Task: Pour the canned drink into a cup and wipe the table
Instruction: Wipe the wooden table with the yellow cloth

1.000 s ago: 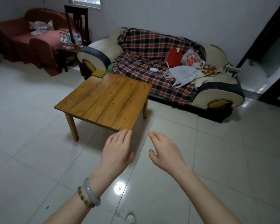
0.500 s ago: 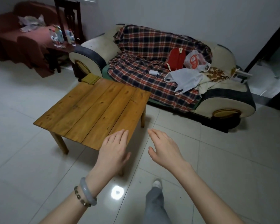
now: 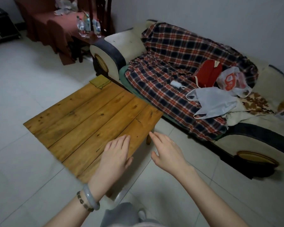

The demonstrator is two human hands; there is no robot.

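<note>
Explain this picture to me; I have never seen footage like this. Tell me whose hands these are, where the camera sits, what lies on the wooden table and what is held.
There is no machine here. A person wears one wide-angle camera on the head, looking forward and down, so you see their own arms. The left hand is spread over the near corner of the wooden table; whether it touches the wood I cannot tell. The right hand hangs open beside the table, above the floor. Neither holds anything. The only thing at the table is a folded yellowish cloth at its far corner. No can or cup is in view. Behind stands a blanket-draped sofa.
</note>
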